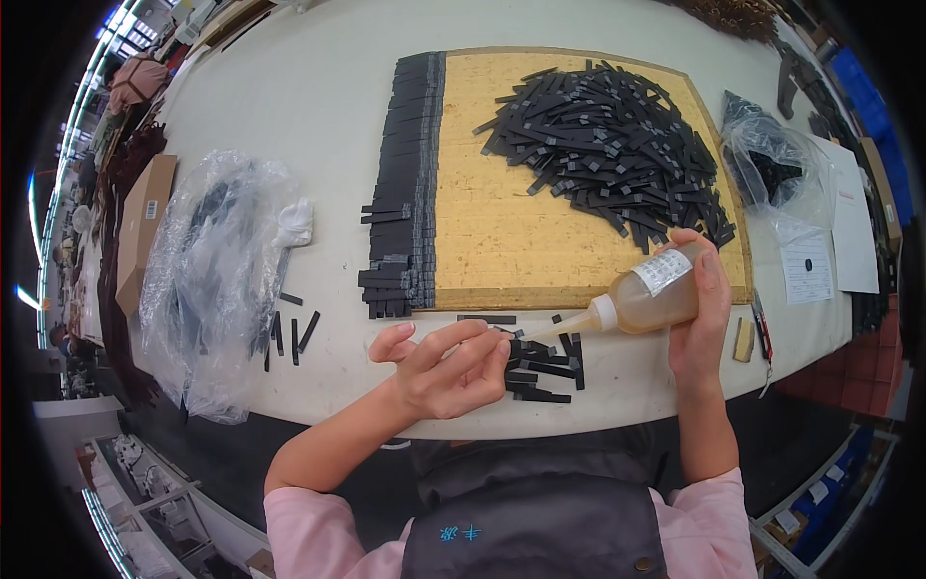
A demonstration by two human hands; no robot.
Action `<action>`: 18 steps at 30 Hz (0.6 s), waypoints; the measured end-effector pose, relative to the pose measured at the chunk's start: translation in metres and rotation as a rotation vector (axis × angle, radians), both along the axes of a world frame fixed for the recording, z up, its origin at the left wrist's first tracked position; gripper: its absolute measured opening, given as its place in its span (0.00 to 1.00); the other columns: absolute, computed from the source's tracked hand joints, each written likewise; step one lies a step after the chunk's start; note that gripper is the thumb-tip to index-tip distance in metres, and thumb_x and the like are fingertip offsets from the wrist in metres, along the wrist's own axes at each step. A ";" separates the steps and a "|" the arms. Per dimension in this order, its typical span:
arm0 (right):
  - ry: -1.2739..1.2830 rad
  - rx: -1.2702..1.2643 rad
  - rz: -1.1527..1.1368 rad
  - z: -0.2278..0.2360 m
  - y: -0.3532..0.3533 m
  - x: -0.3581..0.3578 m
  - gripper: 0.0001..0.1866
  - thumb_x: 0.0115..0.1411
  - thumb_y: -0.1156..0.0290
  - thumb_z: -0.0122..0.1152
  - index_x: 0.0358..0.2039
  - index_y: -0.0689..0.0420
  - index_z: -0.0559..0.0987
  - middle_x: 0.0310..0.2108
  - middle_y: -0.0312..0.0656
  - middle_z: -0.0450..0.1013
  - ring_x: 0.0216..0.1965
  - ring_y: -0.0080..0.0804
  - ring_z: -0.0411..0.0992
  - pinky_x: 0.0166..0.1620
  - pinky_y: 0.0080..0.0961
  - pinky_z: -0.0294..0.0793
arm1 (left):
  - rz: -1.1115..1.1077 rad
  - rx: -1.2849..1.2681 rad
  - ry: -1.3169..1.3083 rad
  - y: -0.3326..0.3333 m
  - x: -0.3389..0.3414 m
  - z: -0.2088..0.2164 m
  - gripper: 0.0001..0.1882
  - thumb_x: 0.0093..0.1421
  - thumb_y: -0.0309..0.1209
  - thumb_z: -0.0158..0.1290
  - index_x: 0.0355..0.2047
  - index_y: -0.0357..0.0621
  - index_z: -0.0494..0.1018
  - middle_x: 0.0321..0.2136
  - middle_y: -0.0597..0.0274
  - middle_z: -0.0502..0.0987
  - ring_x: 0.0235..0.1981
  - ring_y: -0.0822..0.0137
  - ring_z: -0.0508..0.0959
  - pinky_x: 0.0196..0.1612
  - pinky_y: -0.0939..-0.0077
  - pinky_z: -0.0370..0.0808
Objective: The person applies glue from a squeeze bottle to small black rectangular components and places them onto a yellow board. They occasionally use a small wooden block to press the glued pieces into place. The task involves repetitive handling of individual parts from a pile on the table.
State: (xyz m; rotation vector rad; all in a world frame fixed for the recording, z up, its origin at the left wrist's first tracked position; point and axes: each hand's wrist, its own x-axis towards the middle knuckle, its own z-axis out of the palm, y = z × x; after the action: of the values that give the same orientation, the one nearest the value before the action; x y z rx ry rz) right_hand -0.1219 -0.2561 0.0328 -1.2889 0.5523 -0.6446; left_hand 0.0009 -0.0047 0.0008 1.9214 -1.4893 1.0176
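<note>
My right hand (702, 323) grips a translucent squeeze bottle (627, 307) of amber liquid, tilted with its long thin nozzle toward my left fingertips. The fingers of my left hand (449, 372) are pinched together. A black strip shows at their tips, partly hidden by the fingers. Several loose black strips (550, 370) lie on the table just beyond and beneath. Farther off is a yellowish board (502, 251). A big heap of black strips (598, 145) covers its right part, and a tight row of strips (405, 164) lies along its left edge.
At the left sit a clear plastic bag (217, 289) and a cardboard box (145, 227), with a few strips (294, 338) nearby. On the right are another plastic bag (772, 164), white papers (844, 217), a small yellow block (744, 340) and a red-handled cutter (762, 328).
</note>
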 end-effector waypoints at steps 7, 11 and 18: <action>-0.008 -0.011 0.014 0.000 -0.001 -0.001 0.22 0.71 0.54 0.51 0.50 0.60 0.76 0.41 0.38 0.73 0.43 0.19 0.71 0.48 0.17 0.69 | -0.033 0.034 -0.018 0.004 0.002 -0.003 0.12 0.51 0.29 0.63 0.25 0.67 0.72 0.30 0.85 0.80 0.35 0.78 0.77 0.61 0.54 0.46; 0.003 -0.019 0.007 -0.002 -0.002 -0.001 0.22 0.71 0.54 0.51 0.50 0.60 0.76 0.41 0.38 0.73 0.43 0.19 0.72 0.48 0.17 0.69 | -0.031 0.040 -0.014 0.004 0.002 -0.004 0.12 0.51 0.29 0.63 0.26 0.67 0.72 0.30 0.85 0.80 0.35 0.79 0.77 0.61 0.54 0.46; -0.017 -0.010 0.043 -0.002 -0.002 -0.001 0.21 0.71 0.55 0.51 0.50 0.60 0.76 0.41 0.38 0.73 0.43 0.19 0.72 0.48 0.17 0.69 | -0.030 0.050 -0.006 0.005 0.002 -0.002 0.12 0.50 0.29 0.64 0.26 0.67 0.73 0.30 0.85 0.79 0.36 0.79 0.77 0.61 0.54 0.46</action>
State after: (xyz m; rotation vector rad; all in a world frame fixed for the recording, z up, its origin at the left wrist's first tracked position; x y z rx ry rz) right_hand -0.1233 -0.2581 0.0312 -1.3004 0.5067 -0.6222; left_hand 0.0032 -0.0001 -0.0016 1.9257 -1.5568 0.9828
